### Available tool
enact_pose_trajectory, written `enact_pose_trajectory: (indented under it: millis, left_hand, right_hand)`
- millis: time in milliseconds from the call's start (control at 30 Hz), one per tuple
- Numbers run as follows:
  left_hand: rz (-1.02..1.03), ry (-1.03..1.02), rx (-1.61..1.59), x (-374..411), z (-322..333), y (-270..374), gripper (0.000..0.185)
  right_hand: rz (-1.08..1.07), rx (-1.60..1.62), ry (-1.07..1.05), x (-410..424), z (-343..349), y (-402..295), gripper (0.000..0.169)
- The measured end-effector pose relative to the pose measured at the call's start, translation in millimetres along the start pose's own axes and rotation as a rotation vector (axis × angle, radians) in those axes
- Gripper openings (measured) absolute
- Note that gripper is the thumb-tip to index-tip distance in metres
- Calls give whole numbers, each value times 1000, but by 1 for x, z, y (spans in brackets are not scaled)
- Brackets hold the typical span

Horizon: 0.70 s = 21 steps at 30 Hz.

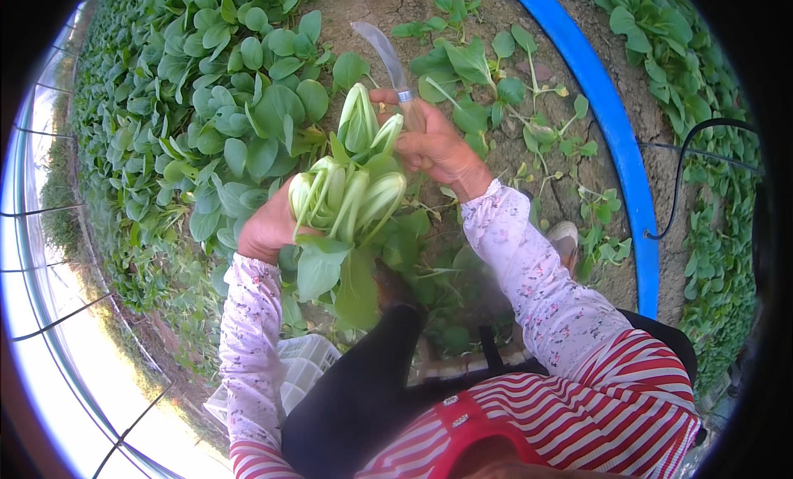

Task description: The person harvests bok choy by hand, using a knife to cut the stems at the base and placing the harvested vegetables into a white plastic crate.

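Note:
Several heads of green leafy bok choy (347, 197) are bunched together in my left hand (269, 222), their pale stalk bases facing up and the leaves hanging below. My right hand (437, 144) is closed around the wooden handle of a curved knife (387, 55), whose blade points up and to the left. The thumb and fingers of this hand are beside the upper stalks; whether they also grip one cannot be told. Dense bok choy plants (248, 113) grow to the left of both hands.
A flat blue hose (619, 126) curves along the soil at right, with a thin black tube (681, 163) joined to it. Loose leafy plants (477, 89) lie on the cracked ground. White plastic crates (303, 361) stand beside my left forearm. My shoe (564, 240) rests near the hose.

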<state>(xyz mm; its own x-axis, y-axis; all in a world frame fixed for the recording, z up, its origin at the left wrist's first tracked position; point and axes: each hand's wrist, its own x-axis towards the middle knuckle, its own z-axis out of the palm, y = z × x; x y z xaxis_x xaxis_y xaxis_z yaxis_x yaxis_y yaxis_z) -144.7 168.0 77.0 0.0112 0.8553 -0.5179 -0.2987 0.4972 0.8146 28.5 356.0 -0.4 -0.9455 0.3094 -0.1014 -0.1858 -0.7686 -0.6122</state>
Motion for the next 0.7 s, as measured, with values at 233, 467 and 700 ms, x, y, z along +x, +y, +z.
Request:
enact_pose_trajectory:
  millis: [233,467,700]
  left_hand:
    - [-19,72,-95,-17,6,-22,97]
    - [37,264,-205,-54,-20,-45,85]
    - [254,394,-411,-47,0,-52,66]
  right_hand:
    - [92,-144,68,-8,13,2,45]
    - [-250,-1485,466,-2,-11,-25,27]
    - [-190,-1013,504,-8,-33,-26,37]
